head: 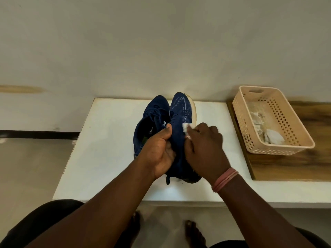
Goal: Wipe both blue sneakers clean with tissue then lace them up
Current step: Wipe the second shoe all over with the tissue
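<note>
Head view, items by size. Table [111, 158]: white, wall behind it. Board [279, 165]: wooden, on the table's right. Basket [250, 140]: peach, on the board, used tissue wads inside. Left shoe [152, 120]: blue, centre-far on the table, toe far, laces loosely in place. Right shoe [180, 111]: touching the left one, tipped on its side, white sole facing right, long axis running near to far. My left hand [159, 151]: wrapped round the right shoe's collar, thumb on top, steadying it. My right hand [204, 149]: fingers curled, pinching a tissue [186, 126] against the shoe's right flank near mid-length. Bands [224, 179]: pink, right wrist. Judgement: the wipe runs along the long axis towards the far toe; the right hand is nearer that flank and does the work.
</note>
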